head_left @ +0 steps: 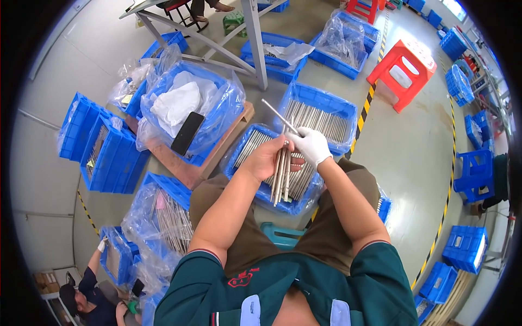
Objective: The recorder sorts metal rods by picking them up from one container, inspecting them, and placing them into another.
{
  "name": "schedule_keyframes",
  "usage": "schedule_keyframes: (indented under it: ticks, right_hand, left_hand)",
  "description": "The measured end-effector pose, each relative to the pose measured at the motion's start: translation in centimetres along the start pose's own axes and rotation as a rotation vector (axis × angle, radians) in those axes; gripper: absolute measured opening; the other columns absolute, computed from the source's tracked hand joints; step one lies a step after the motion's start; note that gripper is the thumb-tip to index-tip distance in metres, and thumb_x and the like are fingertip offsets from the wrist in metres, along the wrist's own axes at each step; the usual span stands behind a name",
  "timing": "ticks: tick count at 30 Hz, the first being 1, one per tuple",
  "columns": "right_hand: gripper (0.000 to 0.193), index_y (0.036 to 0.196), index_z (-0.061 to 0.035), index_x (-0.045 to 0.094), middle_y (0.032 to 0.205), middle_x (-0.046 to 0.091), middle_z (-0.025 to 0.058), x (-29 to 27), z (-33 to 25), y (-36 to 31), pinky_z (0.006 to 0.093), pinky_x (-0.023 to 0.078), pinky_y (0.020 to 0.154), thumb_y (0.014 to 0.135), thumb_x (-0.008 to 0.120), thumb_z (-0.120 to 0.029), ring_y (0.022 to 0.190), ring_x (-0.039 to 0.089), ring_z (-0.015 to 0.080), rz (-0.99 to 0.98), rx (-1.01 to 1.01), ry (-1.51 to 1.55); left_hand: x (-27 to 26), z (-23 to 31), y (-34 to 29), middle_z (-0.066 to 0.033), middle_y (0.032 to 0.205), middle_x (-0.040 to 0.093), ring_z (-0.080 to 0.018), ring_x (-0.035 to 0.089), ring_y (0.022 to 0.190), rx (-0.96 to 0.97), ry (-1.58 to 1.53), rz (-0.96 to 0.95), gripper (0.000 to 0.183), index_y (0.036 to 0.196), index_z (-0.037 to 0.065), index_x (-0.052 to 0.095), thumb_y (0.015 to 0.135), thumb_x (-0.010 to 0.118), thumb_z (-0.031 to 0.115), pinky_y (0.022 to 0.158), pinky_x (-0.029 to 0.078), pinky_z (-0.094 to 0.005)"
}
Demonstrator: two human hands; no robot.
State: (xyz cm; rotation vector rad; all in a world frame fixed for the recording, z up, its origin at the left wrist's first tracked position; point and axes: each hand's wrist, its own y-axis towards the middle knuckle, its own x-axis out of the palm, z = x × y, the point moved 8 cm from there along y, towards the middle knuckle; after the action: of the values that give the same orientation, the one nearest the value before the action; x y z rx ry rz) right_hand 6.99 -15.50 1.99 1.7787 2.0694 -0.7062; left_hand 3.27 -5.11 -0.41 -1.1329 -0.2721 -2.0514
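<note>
Hands (263, 160) close around slim metal rods (280, 182), fingers (297, 161) and white glove (314, 148) hiding some stretches.

Grey, glossy floor (408, 163): is carrying blue plastic crates (340, 148), a wooden pallet (179, 165), red stools (418, 82), black-and-yellow striped tape (363, 117).

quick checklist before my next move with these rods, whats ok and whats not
1. Left hand gripping the rod bundle: ok, fingers curled around it.
2. Right hand holding the single rod: ok, it slants up and leftward.
3. Gloves on both hands: not ok, the right wears a white glove, the left is bare.
4. Near bin below the hands: ok, rods lie in it.
5. Phone secure on the plastic-lined bin: cannot tell.
</note>
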Motion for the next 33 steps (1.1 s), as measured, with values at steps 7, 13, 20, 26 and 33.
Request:
schedule_keyframes:
  ticks: [7, 13, 20, 26, 33]
  right_hand:
    - [0.038, 0.083, -0.0048, 0.066, 0.075, 0.064, 0.0144, 0.6, 0.6, 0.6, 0.0352, 0.047, 0.067, 0.081, 0.056, -0.041, 0.072, 0.063, 0.0274, -0.032, 0.005, 0.139]
    - [0.032, 0.092, -0.0073, 0.063, 0.076, 0.062, 0.0139, -2.0, -0.9, -0.9, 0.0366, 0.046, 0.068, 0.09, 0.047, -0.035, 0.076, 0.061, 0.0317, 0.094, -0.172, -0.057]
    - [0.032, 0.108, 0.0022, 0.059, 0.063, 0.052, 0.0028, 0.7, -1.1, -3.7, 0.0254, 0.043, 0.058, 0.09, 0.046, -0.02, 0.058, 0.05, 0.0102, -0.279, 0.016, 0.375]
    - [0.03, 0.107, 0.0001, 0.061, 0.068, 0.057, 0.0046, 0.8, 0.1, -3.1, 0.0256, 0.045, 0.061, 0.088, 0.05, -0.019, 0.061, 0.053, 0.0105, -0.204, 0.012, 0.315]
    - [0.032, 0.114, 0.0004, 0.058, 0.073, 0.058, 0.0056, 0.4, -1.3, -2.6, 0.0239, 0.044, 0.057, 0.087, 0.051, -0.015, 0.059, 0.052, 0.0084, -0.01, -0.136, 0.226]
  left_hand:
    - [-1.6, -0.2, 0.4, -0.0025, 0.085, 0.055, -0.0162, 0.052, 0.074, 0.018, -0.079, 0.071, 0.033, 0.09, 0.009, 0.06, 0.089, 0.054, 0.041, 0.065, 0.047, -0.0352]
    - [-3.8, 4.0, -0.2, -0.0044, 0.079, 0.058, -0.0207, 0.058, 0.07, 0.276, -0.15, 0.333, 0.029, 0.091, 0.007, 0.059, 0.087, 0.06, 0.035, 0.065, 0.049, -0.0365]
    - [-6.3, 5.7, -0.4, -0.0024, 0.07, 0.052, -0.0149, 0.052, 0.063, 0.444, -0.286, 0.386, 0.033, 0.094, 0.006, 0.057, 0.086, 0.061, 0.038, 0.059, 0.044, -0.0332]
    - [-5.2, 5.7, -0.4, -0.0042, 0.071, 0.053, -0.0151, 0.051, 0.06, 0.465, -0.301, 0.426, 0.035, 0.095, 0.006, 0.057, 0.085, 0.061, 0.04, 0.059, 0.044, -0.0315]
    - [-4.2, 3.6, 0.9, -0.001, 0.066, 0.052, -0.013, 0.05, 0.06, 0.36, -0.228, 0.358, 0.031, 0.094, 0.005, 0.059, 0.085, 0.063, 0.035, 0.055, 0.044, -0.0293]
